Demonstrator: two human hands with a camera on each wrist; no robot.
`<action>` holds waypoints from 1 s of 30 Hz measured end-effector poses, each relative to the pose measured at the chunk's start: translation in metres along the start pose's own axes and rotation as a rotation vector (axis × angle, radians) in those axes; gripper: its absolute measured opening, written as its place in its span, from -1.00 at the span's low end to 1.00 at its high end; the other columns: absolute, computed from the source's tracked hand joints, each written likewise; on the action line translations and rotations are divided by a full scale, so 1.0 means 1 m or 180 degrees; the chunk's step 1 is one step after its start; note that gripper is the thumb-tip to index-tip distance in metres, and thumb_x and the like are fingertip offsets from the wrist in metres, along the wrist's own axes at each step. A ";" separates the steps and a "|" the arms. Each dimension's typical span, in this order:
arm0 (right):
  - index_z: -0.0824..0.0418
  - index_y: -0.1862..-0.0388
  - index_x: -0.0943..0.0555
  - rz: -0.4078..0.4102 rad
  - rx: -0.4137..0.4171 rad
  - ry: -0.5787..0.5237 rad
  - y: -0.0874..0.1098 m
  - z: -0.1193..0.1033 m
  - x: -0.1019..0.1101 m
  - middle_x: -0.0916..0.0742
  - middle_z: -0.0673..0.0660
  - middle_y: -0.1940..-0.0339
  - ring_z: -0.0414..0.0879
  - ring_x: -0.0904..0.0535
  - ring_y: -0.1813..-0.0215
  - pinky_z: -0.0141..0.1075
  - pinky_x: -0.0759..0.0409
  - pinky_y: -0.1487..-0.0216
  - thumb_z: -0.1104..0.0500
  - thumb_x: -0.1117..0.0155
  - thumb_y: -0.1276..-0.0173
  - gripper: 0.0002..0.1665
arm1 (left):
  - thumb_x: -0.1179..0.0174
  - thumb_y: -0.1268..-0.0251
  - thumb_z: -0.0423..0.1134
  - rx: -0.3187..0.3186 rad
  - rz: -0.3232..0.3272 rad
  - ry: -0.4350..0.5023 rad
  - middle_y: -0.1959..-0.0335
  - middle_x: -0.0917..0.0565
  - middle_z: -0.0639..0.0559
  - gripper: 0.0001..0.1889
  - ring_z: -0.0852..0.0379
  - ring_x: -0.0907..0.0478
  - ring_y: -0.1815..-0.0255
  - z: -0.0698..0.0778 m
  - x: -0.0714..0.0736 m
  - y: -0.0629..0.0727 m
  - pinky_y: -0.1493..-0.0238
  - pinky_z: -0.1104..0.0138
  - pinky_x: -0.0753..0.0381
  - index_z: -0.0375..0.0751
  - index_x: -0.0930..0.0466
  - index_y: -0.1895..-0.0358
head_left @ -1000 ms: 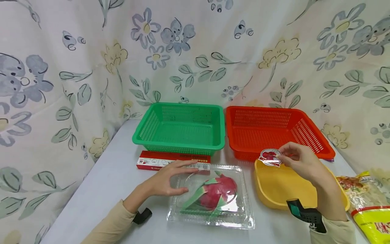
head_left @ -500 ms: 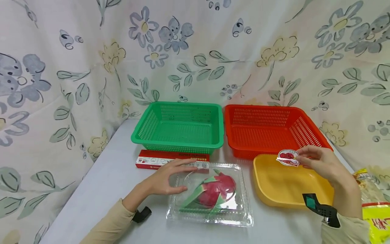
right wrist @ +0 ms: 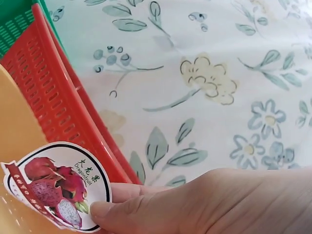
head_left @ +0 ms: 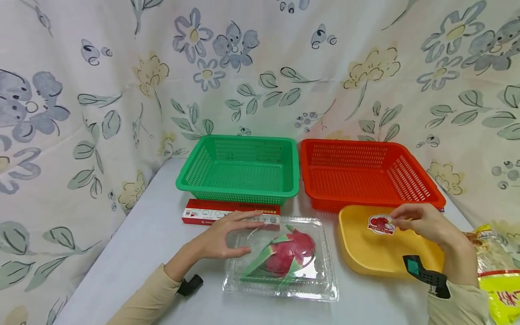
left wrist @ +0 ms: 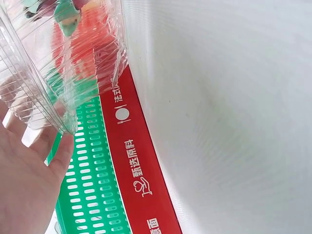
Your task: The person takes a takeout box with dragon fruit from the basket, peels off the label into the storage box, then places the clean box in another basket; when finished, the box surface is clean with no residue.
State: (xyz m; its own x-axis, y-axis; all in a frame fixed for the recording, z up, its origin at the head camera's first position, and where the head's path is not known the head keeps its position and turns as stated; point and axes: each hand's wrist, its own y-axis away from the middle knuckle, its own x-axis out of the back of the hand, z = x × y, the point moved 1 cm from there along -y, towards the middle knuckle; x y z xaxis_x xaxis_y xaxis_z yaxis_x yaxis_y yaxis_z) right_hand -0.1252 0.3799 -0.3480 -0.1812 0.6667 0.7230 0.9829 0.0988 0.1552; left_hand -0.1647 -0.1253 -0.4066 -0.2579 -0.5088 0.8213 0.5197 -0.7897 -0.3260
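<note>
A clear plastic clamshell box (head_left: 313,289) with a red and green dragon fruit (head_left: 284,253) inside lies in front on the table. My left hand (head_left: 227,237) rests on its left side, thumb and fingers spread apart; in the left wrist view the fingers touch the ridged edge of the box. My right hand (head_left: 426,225) pinches a round dragon fruit label (head_left: 381,224) by its right edge, thumb on the face. The label is over the yellow tub (head_left: 390,253). Its printed side, with "Dragonfruit" lettering, shows in the right wrist view.
Behind the clamshell lies a red and white box (head_left: 203,212). A green basket (head_left: 243,192) and a red basket (head_left: 345,198) stand at the back, against a floral curtain (head_left: 252,58). At the far right is a yellow-printed food bag (head_left: 501,284).
My right hand has moved right with the label, which now faces up more flatly over the tub. My left hand stays on the clamshell.
</note>
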 end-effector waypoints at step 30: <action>0.62 0.05 -0.53 -0.0459 -0.0565 -0.0474 -0.022 0.026 -0.019 -0.72 0.15 0.39 0.04 -0.68 0.37 -0.22 -0.71 0.29 0.38 -0.17 -0.36 -0.72 | -0.30 -0.18 0.01 -0.0073 0.0076 -0.0062 -0.50 -0.28 0.10 -0.34 0.10 -0.20 -0.47 0.000 0.001 0.000 -0.29 -0.11 -0.38 0.08 -0.43 -0.41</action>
State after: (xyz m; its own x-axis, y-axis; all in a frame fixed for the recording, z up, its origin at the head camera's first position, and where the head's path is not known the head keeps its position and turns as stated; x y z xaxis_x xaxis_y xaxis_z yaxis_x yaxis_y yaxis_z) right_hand -0.1429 0.3840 -0.3830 -0.2992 0.7578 0.5799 0.9240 0.0784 0.3743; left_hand -0.1651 -0.1253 -0.4061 -0.2295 -0.5211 0.8221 0.5068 -0.7851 -0.3562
